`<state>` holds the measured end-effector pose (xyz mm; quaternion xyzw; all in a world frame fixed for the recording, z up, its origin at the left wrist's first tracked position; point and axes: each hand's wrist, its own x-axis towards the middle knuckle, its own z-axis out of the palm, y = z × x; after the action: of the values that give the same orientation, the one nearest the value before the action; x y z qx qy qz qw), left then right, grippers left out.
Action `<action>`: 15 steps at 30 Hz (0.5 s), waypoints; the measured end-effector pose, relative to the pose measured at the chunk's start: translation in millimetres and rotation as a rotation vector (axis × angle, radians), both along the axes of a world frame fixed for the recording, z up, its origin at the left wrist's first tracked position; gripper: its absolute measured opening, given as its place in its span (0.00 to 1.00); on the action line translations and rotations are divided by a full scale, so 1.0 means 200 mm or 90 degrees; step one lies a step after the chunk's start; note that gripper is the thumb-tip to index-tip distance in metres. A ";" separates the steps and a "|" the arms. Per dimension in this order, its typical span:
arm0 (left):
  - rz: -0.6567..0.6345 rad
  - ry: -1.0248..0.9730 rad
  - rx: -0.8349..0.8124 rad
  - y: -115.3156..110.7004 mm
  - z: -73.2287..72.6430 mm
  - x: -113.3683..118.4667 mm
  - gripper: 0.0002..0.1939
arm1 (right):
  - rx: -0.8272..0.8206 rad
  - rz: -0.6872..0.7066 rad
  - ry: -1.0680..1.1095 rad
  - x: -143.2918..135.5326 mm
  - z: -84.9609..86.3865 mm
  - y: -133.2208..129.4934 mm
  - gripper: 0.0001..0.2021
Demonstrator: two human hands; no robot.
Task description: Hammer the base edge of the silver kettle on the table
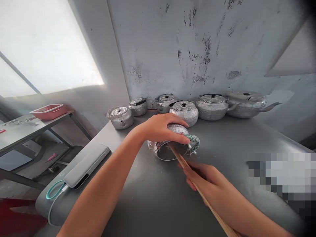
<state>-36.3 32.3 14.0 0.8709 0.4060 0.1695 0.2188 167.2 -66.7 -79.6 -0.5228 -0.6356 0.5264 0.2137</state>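
Note:
A small silver kettle (pixel 178 128) lies tilted on the grey tabletop, its round opening facing me. My left hand (pixel 161 127) is spread over its upper side and grips it, thumb near the handle (pixel 195 143) wrapped in green and white cord. In my right hand (pixel 206 179), the fingers are closed around a long wooden stick (pixel 181 160). The stick's far end reaches into the kettle's opening, and its tip is hidden inside. Its near end runs down past my right forearm.
Behind stand several lidded kettles, including a small one (pixel 121 118) at left and a spouted one (pixel 245 105) at right. A grey power bank (pixel 86 166) with a cable lies left on the table (pixel 153 204). A side table holds a pink basket (pixel 49 112).

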 end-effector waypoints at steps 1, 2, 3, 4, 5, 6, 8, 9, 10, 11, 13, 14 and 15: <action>-0.002 -0.002 -0.002 0.00 0.00 0.00 0.27 | 0.017 -0.008 -0.010 0.01 0.01 0.00 0.23; -0.005 -0.004 -0.007 0.00 0.00 -0.01 0.27 | 0.036 -0.013 -0.020 0.01 0.01 0.00 0.23; -0.007 -0.007 -0.014 0.01 0.01 -0.02 0.27 | 0.049 -0.017 -0.030 0.02 0.02 0.00 0.24; -0.009 -0.009 -0.022 0.01 0.01 -0.03 0.27 | 0.051 -0.021 -0.039 0.02 0.02 0.00 0.23; -0.009 -0.008 -0.033 0.01 0.02 -0.04 0.27 | 0.048 -0.025 -0.044 0.02 0.03 0.00 0.23; -0.006 -0.002 -0.041 0.01 0.03 -0.05 0.27 | 0.042 -0.028 -0.046 0.03 0.03 0.00 0.23; 0.011 0.021 -0.049 0.00 0.05 -0.07 0.28 | 0.030 -0.028 -0.034 0.03 0.05 0.00 0.22; 0.023 0.037 -0.049 -0.01 0.06 -0.08 0.29 | 0.027 -0.025 -0.026 0.03 0.05 0.00 0.22; 0.036 0.054 -0.049 -0.02 0.07 -0.08 0.28 | 0.024 -0.020 -0.018 0.03 0.06 0.00 0.22; 0.050 0.068 -0.047 -0.03 0.07 -0.07 0.27 | 0.022 -0.013 -0.013 0.03 0.06 0.00 0.22; 0.068 0.085 -0.034 -0.05 0.08 -0.06 0.24 | 0.023 -0.007 -0.015 0.04 0.06 0.00 0.21; 0.071 0.089 -0.023 -0.06 0.08 -0.05 0.24 | 0.023 -0.007 -0.021 0.04 0.06 0.00 0.21; 0.070 0.093 -0.013 -0.07 0.07 -0.04 0.26 | 0.022 -0.008 -0.026 0.04 0.05 0.00 0.21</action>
<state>-44.0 19.3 28.6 0.8551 0.4699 0.1131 0.1875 174.5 -67.0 -69.2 -0.5338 -0.6452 0.5033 0.2132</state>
